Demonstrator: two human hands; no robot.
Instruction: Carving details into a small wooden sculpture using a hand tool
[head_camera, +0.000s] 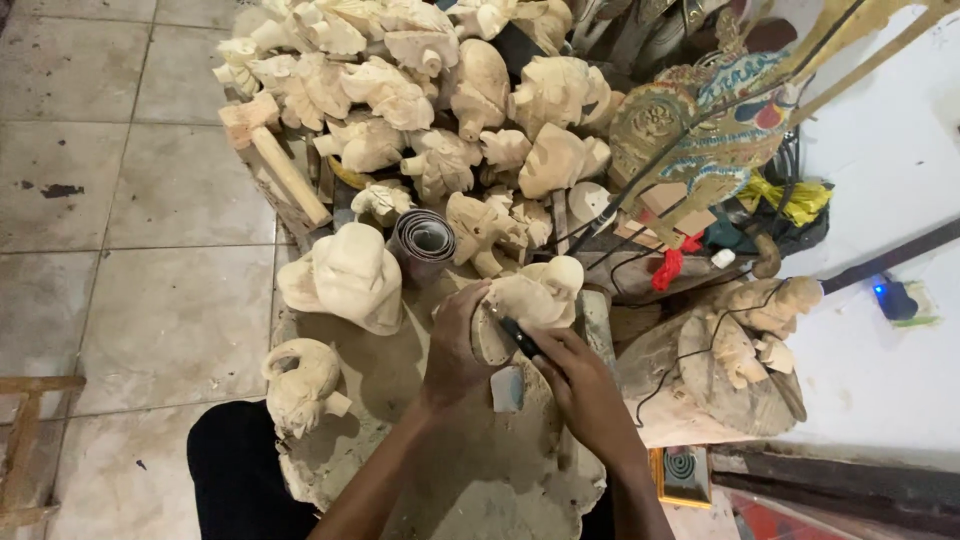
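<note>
Left hand: the left hand wraps around the near side of a pale wooden carving, fingers closed on it to pin it down.
Right hand: the right hand is closed around a dark-handled carving tool, its tip set against the carving's near face.
Carving's place: it rests on the dusty worktop, centre of the scene, just right of a larger rounded carving and near a roll of sandpaper.
Surroundings: a small carved figure lies near left; a heap of unfinished carvings fills the far side; a painted flat puppet leans far right.
Doing it well: judging by the grip, shallow cuts pushed away from the holding fingers suit best, with the left thumb kept clear of the blade's line.
Unclear: the blade's shape is probably a narrow knife or gouge, but it is too small to tell.
</note>
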